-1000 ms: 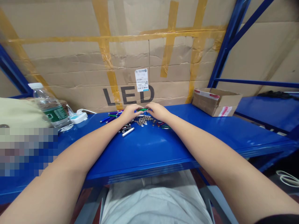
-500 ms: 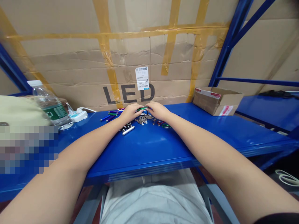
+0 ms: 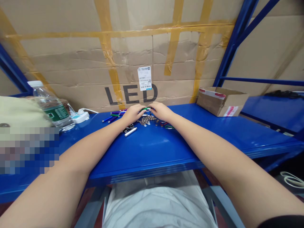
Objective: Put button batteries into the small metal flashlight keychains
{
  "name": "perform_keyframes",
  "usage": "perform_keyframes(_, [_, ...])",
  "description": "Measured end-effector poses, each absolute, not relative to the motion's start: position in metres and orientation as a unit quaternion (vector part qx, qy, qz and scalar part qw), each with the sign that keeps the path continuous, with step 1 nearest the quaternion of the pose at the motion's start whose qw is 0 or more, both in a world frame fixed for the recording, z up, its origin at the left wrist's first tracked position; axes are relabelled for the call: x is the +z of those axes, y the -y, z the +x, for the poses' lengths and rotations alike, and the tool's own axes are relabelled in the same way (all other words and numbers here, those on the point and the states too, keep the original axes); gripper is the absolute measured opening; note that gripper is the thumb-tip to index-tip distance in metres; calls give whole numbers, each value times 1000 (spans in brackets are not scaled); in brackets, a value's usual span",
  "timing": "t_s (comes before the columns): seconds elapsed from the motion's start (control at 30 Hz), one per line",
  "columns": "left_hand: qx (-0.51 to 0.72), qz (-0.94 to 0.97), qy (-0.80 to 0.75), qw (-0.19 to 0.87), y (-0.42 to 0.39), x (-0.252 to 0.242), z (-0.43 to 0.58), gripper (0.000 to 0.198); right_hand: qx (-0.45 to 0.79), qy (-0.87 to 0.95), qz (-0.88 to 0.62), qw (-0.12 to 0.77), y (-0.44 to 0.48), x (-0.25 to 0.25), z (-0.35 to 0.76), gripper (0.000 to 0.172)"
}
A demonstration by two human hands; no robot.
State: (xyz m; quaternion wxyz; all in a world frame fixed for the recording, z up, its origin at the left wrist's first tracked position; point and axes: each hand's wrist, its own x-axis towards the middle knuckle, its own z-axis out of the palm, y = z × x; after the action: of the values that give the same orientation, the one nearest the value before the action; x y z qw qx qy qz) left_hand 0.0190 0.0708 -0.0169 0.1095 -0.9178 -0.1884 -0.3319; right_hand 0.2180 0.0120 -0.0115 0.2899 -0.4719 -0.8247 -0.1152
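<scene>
Both hands meet over the far middle of the blue table [image 3: 147,148]. My left hand [image 3: 133,114] is closed, with its fingertips at the left end of a slim green metallic tube [image 3: 145,109]. From the other side, my right hand [image 3: 160,110] pinches the tube's right end. Below them lies a heap of small round silver discs [image 3: 146,120], like coins or button cells. A silver tube [image 3: 130,132] rests beside black pieces [image 3: 128,128] near my left wrist. Blue tubes [image 3: 109,119] lie left of that hand. Red [image 3: 163,123] and green carabiner-like clips [image 3: 169,127] sit by my right wrist.
A plastic water bottle [image 3: 55,109] and a white power strip [image 3: 80,116] stand at the left, next to a pale bag [image 3: 21,112]. An open cardboard box [image 3: 220,101] is at the back right. A large taped carton [image 3: 133,69] walls off the back.
The camera view has shifted very slightly. Both hands remain together at the green tube, with only small finger movement.
</scene>
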Motion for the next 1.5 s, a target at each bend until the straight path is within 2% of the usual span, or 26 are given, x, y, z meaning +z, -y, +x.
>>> perform_keyframes(1.5, [-327, -918, 213, 73, -70, -16, 20, 23, -93, 826, -489, 265, -3, -6, 213, 28])
